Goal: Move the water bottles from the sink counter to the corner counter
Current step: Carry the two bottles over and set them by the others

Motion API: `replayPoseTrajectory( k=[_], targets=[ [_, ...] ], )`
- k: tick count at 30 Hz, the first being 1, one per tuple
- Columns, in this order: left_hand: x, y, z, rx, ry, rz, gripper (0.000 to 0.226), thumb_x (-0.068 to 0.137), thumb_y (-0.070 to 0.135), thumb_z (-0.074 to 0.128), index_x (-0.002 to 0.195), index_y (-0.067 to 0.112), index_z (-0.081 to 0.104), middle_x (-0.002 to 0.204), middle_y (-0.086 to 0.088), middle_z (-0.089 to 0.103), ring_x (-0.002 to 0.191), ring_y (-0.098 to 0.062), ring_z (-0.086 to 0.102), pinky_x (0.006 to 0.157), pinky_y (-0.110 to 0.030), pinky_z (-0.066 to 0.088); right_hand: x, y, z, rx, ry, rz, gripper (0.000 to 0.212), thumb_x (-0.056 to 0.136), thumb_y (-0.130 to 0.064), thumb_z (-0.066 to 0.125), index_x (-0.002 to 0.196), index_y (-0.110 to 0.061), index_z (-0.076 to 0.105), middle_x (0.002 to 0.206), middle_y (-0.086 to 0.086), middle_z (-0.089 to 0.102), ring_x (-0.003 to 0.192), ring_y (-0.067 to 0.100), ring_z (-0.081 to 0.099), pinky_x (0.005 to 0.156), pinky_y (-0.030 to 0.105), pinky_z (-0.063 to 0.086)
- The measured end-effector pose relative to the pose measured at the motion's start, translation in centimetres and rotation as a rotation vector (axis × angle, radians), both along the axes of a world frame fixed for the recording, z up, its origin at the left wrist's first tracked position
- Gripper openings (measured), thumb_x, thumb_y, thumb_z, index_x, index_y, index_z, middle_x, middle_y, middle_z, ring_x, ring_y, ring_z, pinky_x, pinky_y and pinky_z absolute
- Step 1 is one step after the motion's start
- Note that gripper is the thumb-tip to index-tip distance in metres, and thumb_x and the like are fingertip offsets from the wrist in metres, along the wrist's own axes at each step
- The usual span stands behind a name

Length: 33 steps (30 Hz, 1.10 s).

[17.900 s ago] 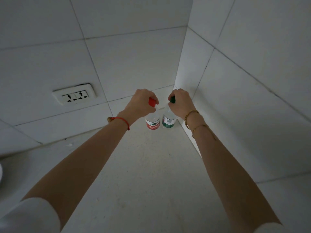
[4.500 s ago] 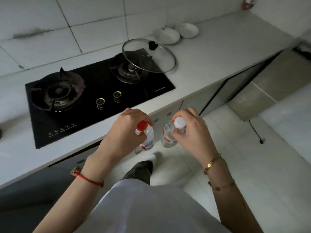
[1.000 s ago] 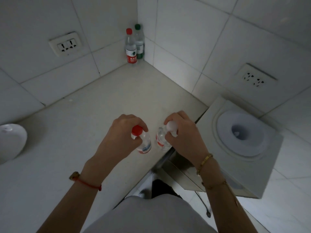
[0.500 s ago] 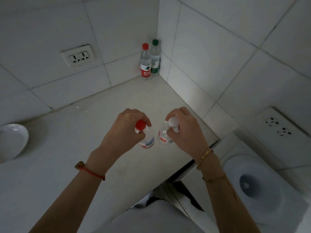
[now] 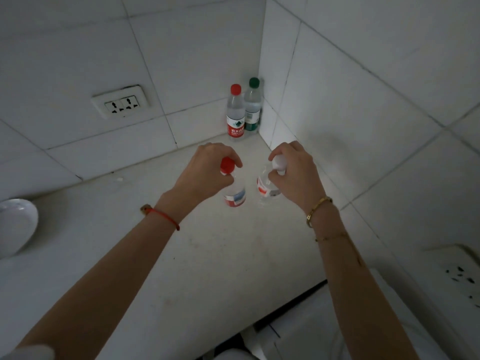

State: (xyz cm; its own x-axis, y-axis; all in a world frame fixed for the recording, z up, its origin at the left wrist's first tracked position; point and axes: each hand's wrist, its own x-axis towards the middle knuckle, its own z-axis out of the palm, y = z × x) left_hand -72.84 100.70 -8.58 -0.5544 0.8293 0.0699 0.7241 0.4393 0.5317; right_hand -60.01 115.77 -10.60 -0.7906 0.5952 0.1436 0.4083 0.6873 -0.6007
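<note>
My left hand (image 5: 205, 172) grips the neck of a red-capped water bottle (image 5: 235, 196) with a red and blue label. My right hand (image 5: 293, 172) grips a white-capped water bottle (image 5: 266, 189) by its top. Both bottles hang over the white corner counter (image 5: 207, 255), a little short of the corner. In the corner itself stand two more bottles, upright and side by side: a red-capped one (image 5: 235, 113) with a red label and, right of it, a green-capped one (image 5: 252, 106).
Tiled walls meet at the corner behind the bottles. A wall socket (image 5: 120, 102) sits on the left wall. A white bowl (image 5: 14, 227) rests at the counter's left edge. Another socket (image 5: 459, 276) and a white appliance top (image 5: 337, 328) lie at lower right, past the counter's edge.
Both hands have carried their bottles forward over the counter toward the corner. The two standing bottles now look closer.
</note>
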Motion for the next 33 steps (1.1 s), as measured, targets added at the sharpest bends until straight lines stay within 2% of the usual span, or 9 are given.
replayPoseTrajectory(
  k=[4, 8, 12, 15, 21, 25, 29, 33],
  targets=[
    [-2.9, 4.4, -1.1, -0.013, -0.004, 0.028, 0.032, 0.067, 0.008, 0.076, 0.092, 0.026, 0.066, 0.098, 0.002, 0.065, 0.092, -0.015, 0.056, 0.081, -0.024, 0.043, -3.9, 4.1, -0.4, 0.029, -0.038, 0.003, 0.028, 0.075, -0.008, 0.07, 0.1, -0.012, 0.058, 0.109, 0.008, 0.053, 0.087, 0.019, 0.054, 0.078, 0.023, 0.045],
    [-5.7, 8.5, -2.1, -0.019, 0.002, 0.056, 0.033, 0.066, 0.004, 0.075, 0.092, 0.022, 0.068, 0.097, 0.003, 0.065, 0.09, -0.014, 0.055, 0.078, -0.02, 0.037, -7.8, 7.5, -0.8, 0.052, -0.065, 0.024, 0.03, 0.078, -0.008, 0.068, 0.105, -0.008, 0.057, 0.113, 0.011, 0.053, 0.091, 0.022, 0.053, 0.086, 0.029, 0.048],
    [-8.4, 11.8, -3.1, -0.029, -0.002, 0.073, 0.033, 0.069, 0.002, 0.074, 0.096, 0.02, 0.067, 0.099, 0.004, 0.063, 0.089, -0.01, 0.05, 0.079, -0.017, 0.034, -11.2, 10.4, -1.6, 0.056, -0.076, 0.041, 0.029, 0.079, -0.006, 0.065, 0.108, -0.008, 0.057, 0.115, 0.012, 0.052, 0.088, 0.018, 0.046, 0.083, 0.025, 0.043],
    [-10.4, 13.9, -3.6, -0.035, 0.01, 0.09, 0.032, 0.07, 0.001, 0.073, 0.095, 0.02, 0.066, 0.1, 0.002, 0.063, 0.088, -0.011, 0.051, 0.076, -0.014, 0.034, -13.6, 12.2, -2.3, 0.058, -0.105, 0.046, 0.028, 0.081, -0.003, 0.062, 0.107, -0.009, 0.057, 0.116, 0.011, 0.051, 0.088, 0.019, 0.048, 0.081, 0.022, 0.039],
    [-13.6, 17.2, -4.0, -0.06, 0.016, 0.083, 0.033, 0.069, -0.001, 0.072, 0.091, 0.023, 0.065, 0.1, 0.001, 0.062, 0.09, -0.015, 0.055, 0.08, -0.021, 0.038, -17.7, 14.5, -3.5, 0.09, -0.149, 0.066, 0.029, 0.083, -0.002, 0.061, 0.11, -0.01, 0.055, 0.119, 0.011, 0.049, 0.093, 0.019, 0.052, 0.086, 0.02, 0.04],
    [-15.1, 18.6, -4.3, -0.089, 0.025, 0.092, 0.034, 0.07, 0.004, 0.074, 0.097, 0.022, 0.065, 0.106, 0.0, 0.06, 0.097, -0.015, 0.047, 0.085, -0.025, 0.037, -19.5, 15.6, -3.5, 0.091, -0.151, 0.054, 0.031, 0.081, 0.0, 0.064, 0.11, -0.009, 0.056, 0.119, 0.011, 0.051, 0.086, 0.015, 0.048, 0.083, 0.019, 0.039],
    [-15.7, 19.5, -4.8, -0.121, 0.017, 0.08, 0.034, 0.072, 0.005, 0.073, 0.101, 0.02, 0.066, 0.111, -0.004, 0.06, 0.098, -0.016, 0.048, 0.085, -0.023, 0.035, -20.6, 15.8, -3.6, 0.096, -0.174, 0.056, 0.034, 0.08, -0.001, 0.066, 0.112, -0.008, 0.056, 0.12, 0.012, 0.051, 0.096, 0.022, 0.057, 0.085, 0.02, 0.042],
    [-16.0, 20.1, -5.2, -0.116, 0.006, 0.086, 0.034, 0.073, 0.004, 0.072, 0.103, 0.018, 0.065, 0.111, -0.004, 0.061, 0.092, -0.013, 0.045, 0.083, -0.02, 0.032, -21.1, 15.7, -3.9, 0.132, -0.198, 0.057, 0.035, 0.082, -0.001, 0.064, 0.115, -0.008, 0.055, 0.121, 0.012, 0.052, 0.096, 0.022, 0.059, 0.086, 0.021, 0.044]
  ],
)
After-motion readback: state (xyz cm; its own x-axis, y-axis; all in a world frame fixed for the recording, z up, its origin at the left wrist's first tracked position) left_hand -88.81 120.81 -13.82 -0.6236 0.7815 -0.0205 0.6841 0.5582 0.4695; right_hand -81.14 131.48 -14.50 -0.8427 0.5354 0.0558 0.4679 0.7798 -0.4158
